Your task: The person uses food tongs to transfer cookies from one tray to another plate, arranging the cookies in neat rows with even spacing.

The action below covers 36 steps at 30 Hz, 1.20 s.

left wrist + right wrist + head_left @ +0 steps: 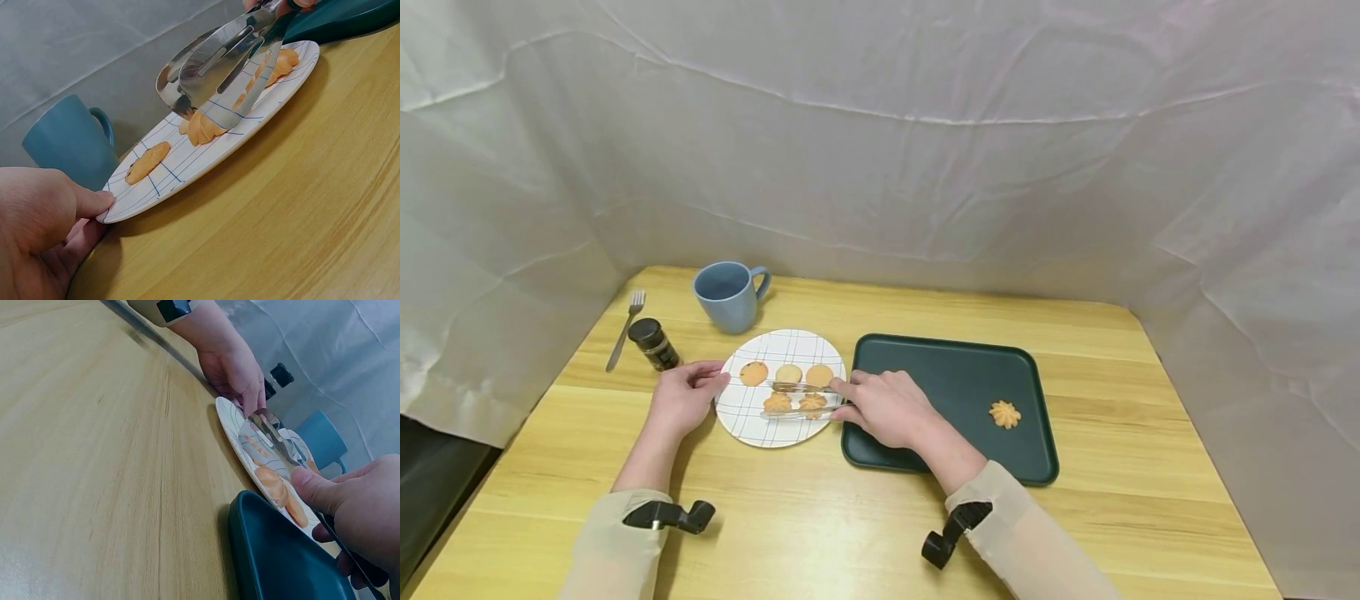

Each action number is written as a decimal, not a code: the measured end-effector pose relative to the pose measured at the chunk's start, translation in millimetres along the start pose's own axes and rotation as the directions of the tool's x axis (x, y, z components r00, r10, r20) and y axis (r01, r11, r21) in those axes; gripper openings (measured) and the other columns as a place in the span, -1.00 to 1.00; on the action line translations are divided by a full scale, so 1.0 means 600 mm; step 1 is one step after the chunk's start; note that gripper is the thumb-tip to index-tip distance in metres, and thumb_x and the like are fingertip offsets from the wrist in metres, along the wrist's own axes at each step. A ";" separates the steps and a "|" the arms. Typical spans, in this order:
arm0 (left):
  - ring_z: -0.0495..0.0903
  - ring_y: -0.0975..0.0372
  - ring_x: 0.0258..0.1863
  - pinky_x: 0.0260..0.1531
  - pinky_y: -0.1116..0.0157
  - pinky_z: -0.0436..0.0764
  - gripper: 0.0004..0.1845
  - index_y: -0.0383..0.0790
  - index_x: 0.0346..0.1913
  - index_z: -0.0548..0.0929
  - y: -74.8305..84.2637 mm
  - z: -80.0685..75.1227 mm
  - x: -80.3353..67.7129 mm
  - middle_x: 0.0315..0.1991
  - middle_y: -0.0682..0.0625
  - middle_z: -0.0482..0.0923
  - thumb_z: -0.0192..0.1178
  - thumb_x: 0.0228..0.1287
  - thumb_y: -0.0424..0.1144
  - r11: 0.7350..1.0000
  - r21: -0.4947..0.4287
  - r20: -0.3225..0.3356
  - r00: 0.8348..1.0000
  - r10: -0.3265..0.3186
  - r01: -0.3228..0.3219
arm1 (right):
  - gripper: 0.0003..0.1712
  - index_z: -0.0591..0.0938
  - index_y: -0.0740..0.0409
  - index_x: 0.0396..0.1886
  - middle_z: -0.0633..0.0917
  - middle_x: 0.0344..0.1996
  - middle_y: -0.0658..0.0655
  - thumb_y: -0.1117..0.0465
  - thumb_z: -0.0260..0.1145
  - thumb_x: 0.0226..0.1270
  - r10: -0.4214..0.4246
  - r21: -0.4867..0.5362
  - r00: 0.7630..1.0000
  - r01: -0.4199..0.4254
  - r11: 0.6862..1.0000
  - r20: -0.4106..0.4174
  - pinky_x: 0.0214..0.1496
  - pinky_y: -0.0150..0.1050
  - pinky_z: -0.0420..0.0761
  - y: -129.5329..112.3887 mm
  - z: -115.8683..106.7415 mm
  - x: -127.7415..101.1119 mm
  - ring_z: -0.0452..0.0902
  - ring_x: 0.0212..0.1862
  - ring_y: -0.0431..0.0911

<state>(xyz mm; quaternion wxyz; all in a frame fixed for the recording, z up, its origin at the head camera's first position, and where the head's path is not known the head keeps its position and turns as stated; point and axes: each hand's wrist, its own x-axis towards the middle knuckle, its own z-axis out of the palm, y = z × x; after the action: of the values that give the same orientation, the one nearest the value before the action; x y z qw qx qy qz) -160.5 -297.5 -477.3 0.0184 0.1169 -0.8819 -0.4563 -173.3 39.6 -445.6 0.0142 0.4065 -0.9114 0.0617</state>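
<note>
My left hand (688,396) pinches the left rim of a white checked plate (741,422), thumb on top and fingers low at the edge. In my right hand (891,408) I hold metal serving tongs (209,69), their slotted ends spread over the plate. Round cookies (754,373) lie along its far side, and two swirl-shaped cookies (777,402) lie nearer, partly covered by the tongs. Whether the tongs touch a cookie I cannot tell. Beneath my right forearm is a dark green tray (940,358), with one swirl-shaped cookie (1004,414) on its right part.
A blue mug (730,300) stands behind the plate, its handle to the right. Left of it are a black-capped jar (655,344) and a fork (626,331). Pale cloth (880,183) hangs behind the wooden table (805,517).
</note>
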 end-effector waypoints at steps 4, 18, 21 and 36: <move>0.66 -0.01 0.06 -0.12 0.44 0.55 -0.57 -0.41 0.29 0.65 0.003 0.001 0.001 0.09 -0.29 0.69 0.25 0.57 -0.17 1.000 0.000 0.001 1.000 -0.004 0.004 | -0.42 0.61 -0.13 0.44 0.72 -0.01 0.05 -0.26 0.14 0.63 0.005 -0.002 1.000 -0.005 1.000 -0.003 -0.63 -0.24 0.32 0.001 -0.001 0.000 0.33 -0.65 -0.15; 0.67 -0.02 0.07 -0.14 0.48 0.55 -0.57 -0.42 0.29 0.65 0.005 0.004 0.003 0.10 -0.30 0.70 0.25 0.57 -0.16 1.000 0.004 0.010 1.000 0.015 -0.015 | -0.36 0.56 -0.10 0.49 0.72 0.04 0.05 -0.29 0.14 0.62 0.039 0.092 0.999 -0.040 0.995 0.004 -0.62 -0.25 0.34 0.003 -0.006 -0.013 0.36 -0.63 -0.20; 0.68 -0.02 0.07 -0.15 0.49 0.55 -0.56 -0.42 0.28 0.66 0.004 0.005 0.004 0.10 -0.30 0.70 0.26 0.57 -0.15 1.000 0.008 0.011 1.000 0.022 -0.022 | -0.36 0.58 -0.10 0.48 0.73 0.05 0.07 -0.30 0.16 0.61 0.052 0.121 0.999 -0.050 0.991 -0.010 -0.66 -0.23 0.33 0.007 -0.010 -0.022 0.36 -0.65 -0.23; 0.68 -0.02 0.09 -0.15 0.50 0.54 -0.55 -0.41 0.29 0.66 -0.006 0.001 0.003 0.11 -0.29 0.71 0.26 0.57 -0.14 0.999 0.018 -0.001 1.000 0.026 -0.026 | -0.30 0.62 -0.10 0.42 0.49 -0.43 -0.23 -0.39 0.24 0.50 0.151 0.156 0.986 -0.138 0.978 -0.076 -0.59 -0.28 0.34 0.055 -0.032 -0.092 0.36 -0.59 -0.32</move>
<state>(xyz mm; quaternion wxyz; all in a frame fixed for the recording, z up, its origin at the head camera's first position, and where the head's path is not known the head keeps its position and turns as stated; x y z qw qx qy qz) -161.7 -299.8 -480.7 0.0238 0.1058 -0.8874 -0.4480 -161.3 104.7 -434.2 0.0188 0.3359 -0.9299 0.1486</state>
